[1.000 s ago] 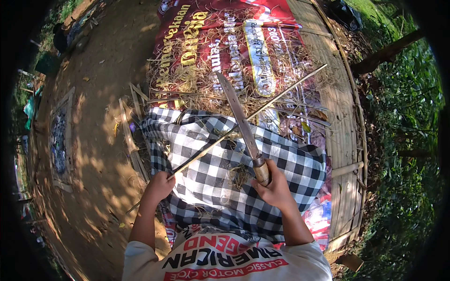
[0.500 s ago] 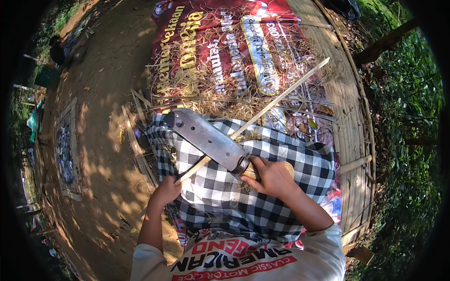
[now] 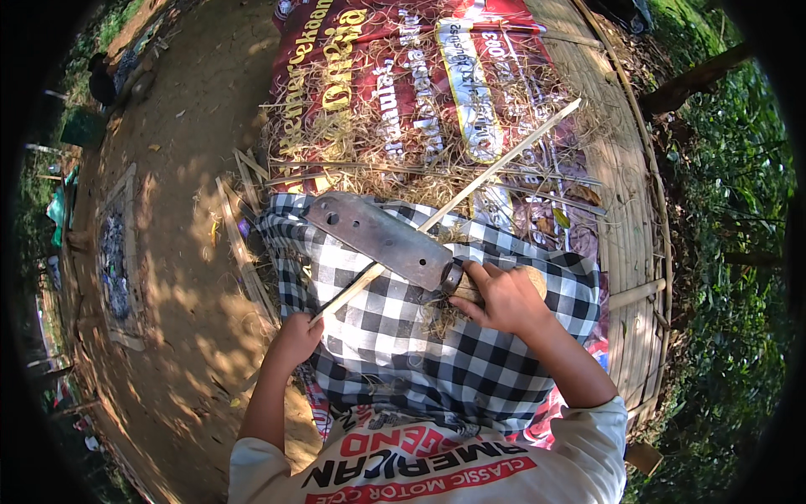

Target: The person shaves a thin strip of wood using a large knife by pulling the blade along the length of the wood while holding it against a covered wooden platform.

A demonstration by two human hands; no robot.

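The left hand (image 3: 295, 340) grips the near end of a bamboo strip (image 3: 470, 189); the right hand (image 3: 502, 298) clasps a cleaver (image 3: 378, 239) laid flat across it.

A bamboo-slat platform (image 3: 625, 181) carries a red printed banner (image 3: 378, 59). Dry straw shavings (image 3: 369, 143) and thin bamboo strips (image 3: 437, 172) lie scattered across the banner's middle.

Red printed banner (image 3: 403, 59) spread out up top with dry straw and shavings (image 3: 361, 139) all over it, black-and-white checkered cloth (image 3: 470, 370) below, woven bamboo platform (image 3: 617, 176) on the right, dirt ground (image 3: 185, 252) left.
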